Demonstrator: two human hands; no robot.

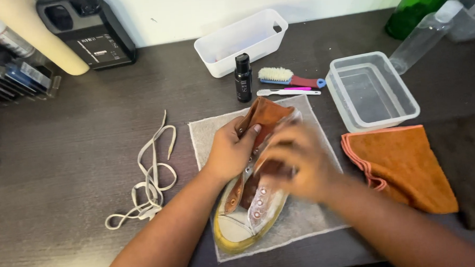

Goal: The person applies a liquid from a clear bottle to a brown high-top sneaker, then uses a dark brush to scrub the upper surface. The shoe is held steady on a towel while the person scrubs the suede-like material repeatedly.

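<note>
Left hand (232, 152): fingers closed around the collar and brown tongue of the worn brown-and-white high-top canvas shoe (253, 193), pinning it.
Right hand (296, 160): blurred over the shoe's side; fingers curled, what they grip I cannot tell.
Shoe: lies on a grey cloth mat (309, 220) on the dark table (65, 166), toe toward the person.
Doing it well: keep the collar braced so the shoe stays put.
Labelled items: small black bottle (242, 78) with a pale label, upright just beyond the shoe; black box (94, 36) with white print, far beyond-left.
</note>
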